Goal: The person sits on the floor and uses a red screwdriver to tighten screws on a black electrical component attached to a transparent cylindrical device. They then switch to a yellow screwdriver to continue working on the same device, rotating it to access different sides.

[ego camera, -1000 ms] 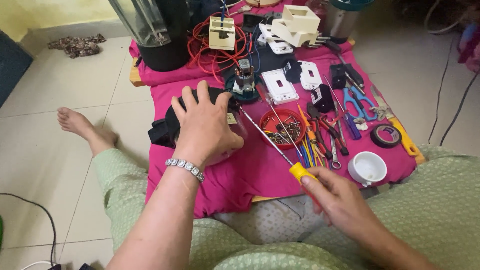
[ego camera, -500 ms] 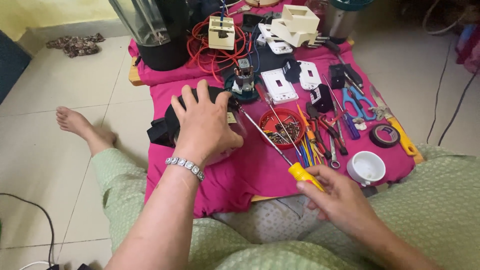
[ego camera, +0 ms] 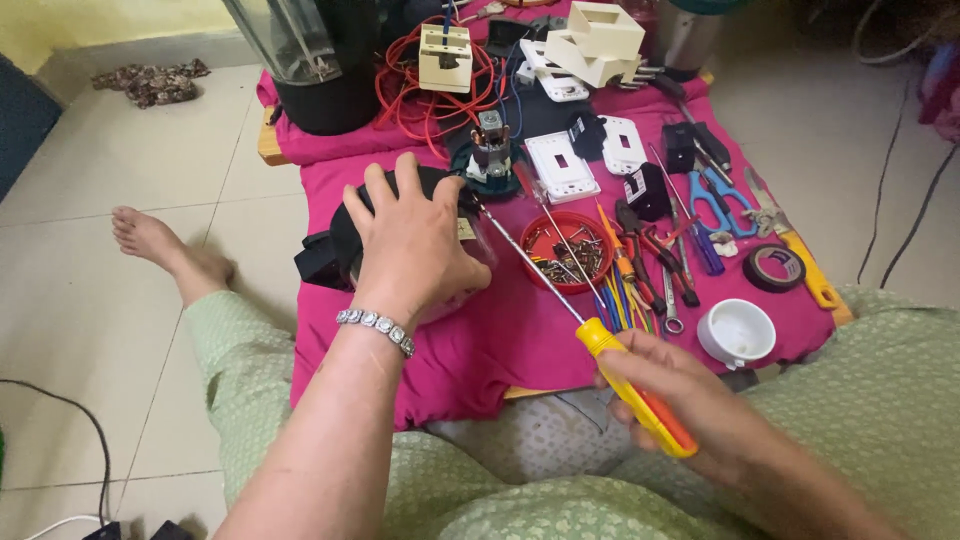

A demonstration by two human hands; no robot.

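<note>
Left hand [ego camera: 415,245] spread flat, pressed on round black plastic appliance base [ego camera: 345,240] lying on magenta cloth [ego camera: 480,340]. Right hand [ego camera: 690,405] gripped long yellow-handled screwdriver [ego camera: 590,330], tip near base; red screw bowl [ego camera: 572,250] just beyond shaft.

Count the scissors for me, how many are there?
1. The blue scissors lie on the pink cloth, right of the red bowl among other tools. Another pair could be hidden in that pile.
</note>
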